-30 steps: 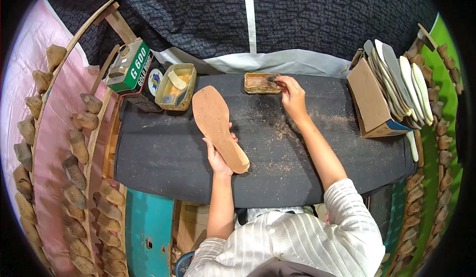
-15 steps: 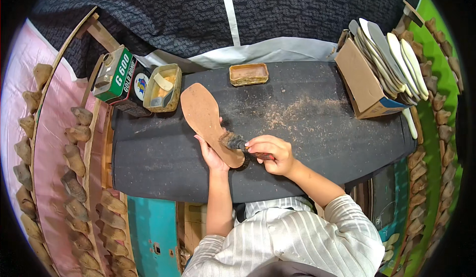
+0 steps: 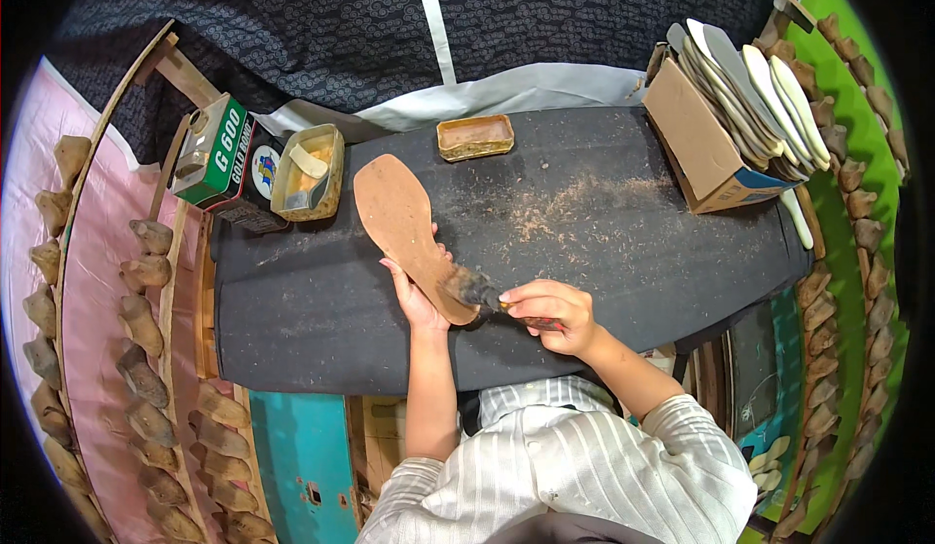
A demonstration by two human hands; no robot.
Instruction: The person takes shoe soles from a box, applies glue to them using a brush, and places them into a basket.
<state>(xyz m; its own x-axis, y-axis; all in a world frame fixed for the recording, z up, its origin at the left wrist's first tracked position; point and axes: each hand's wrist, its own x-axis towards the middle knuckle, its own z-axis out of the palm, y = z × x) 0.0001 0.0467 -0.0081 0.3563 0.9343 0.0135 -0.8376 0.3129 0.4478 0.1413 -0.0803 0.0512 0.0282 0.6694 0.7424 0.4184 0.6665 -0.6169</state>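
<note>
A brown shoe sole (image 3: 397, 203) is held tilted above the dark cloth-covered table, its broad end pointing away from me. My left hand (image 3: 423, 296) grips its narrower part, the thumb along the left edge and fingertips showing at the right edge. In my right hand (image 3: 553, 312) is a dark brush (image 3: 479, 291), its handle wrapped by my closed fingers. The brush's worn bristles lie against the sole's right edge near the heel end. Part of the handle is hidden by my fingers.
Brown shavings (image 3: 545, 215) lie scattered over the table (image 3: 302, 320). At the back left stand a metal can (image 3: 226, 164) and a tub (image 3: 331, 179) with a spreader inside. A shallow dish (image 3: 475, 139) sits at the back; a cardboard box (image 3: 693, 135) holds several soles. Racks of shoe lasts (image 3: 141, 322) flank the table.
My right hand has moved slightly right and down, and the brush now sits lower toward the heel. The whole view has shifted slightly. My left hand keeps its hold on the sole.
</note>
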